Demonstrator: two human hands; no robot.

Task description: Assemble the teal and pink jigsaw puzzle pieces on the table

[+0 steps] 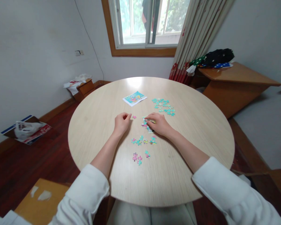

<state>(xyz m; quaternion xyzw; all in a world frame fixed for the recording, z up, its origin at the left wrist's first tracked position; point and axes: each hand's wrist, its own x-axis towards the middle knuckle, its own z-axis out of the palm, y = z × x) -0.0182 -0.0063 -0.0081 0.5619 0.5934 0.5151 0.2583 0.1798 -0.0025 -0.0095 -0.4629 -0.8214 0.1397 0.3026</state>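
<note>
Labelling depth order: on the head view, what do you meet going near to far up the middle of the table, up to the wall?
Nearest puzzle pieces → row of mixed pieces → cluster of pieces at the right hand → printed picture → window.

- home room, by the looks
- window [133, 23] + curtain [200, 34] beyond round table [192, 125]
- cloth pile [219, 57] on desk [239, 75], right of table
- wood floor [58, 134] around table

Open tabletop [91, 125] far left, far right; puzzle pieces [135, 156] obstructing the middle
</note>
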